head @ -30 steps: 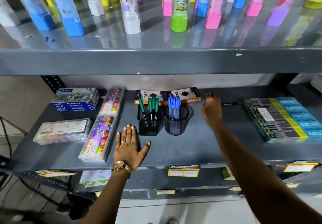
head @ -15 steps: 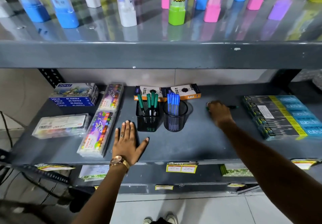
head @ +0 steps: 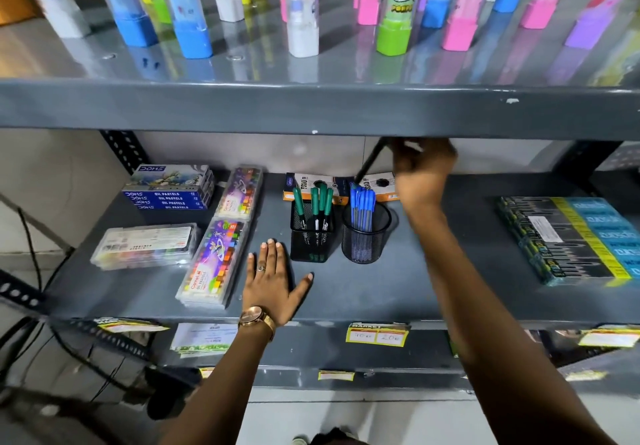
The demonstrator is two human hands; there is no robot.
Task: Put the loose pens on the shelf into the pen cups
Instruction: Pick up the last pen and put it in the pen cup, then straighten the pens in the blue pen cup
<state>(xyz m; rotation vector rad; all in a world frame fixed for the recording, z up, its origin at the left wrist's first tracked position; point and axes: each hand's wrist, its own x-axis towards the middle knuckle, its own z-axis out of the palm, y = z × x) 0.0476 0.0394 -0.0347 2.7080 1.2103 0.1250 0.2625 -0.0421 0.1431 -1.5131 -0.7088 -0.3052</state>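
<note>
So right hand [head: 420, 167] raised above round mesh cup [head: 365, 233], fingers closed round dark pen [head: 369, 164], tip angled down toward blue pens [head: 362, 207], probably lining up drop. Left hand [head: 273, 282] flat, spread on shelf [head: 433, 271], holding nothing, likely bracing. Pen slim, dark, blurry; colour unclear. Square cup [head: 311, 233] holds green ones.

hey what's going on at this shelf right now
A person is tidying pens into cups. The right hand holds a dark pen raised above the round mesh cup of blue pens. The left hand lies flat on the shelf, beside the square cup of green pens. The pen is not in a cup yet.
</note>
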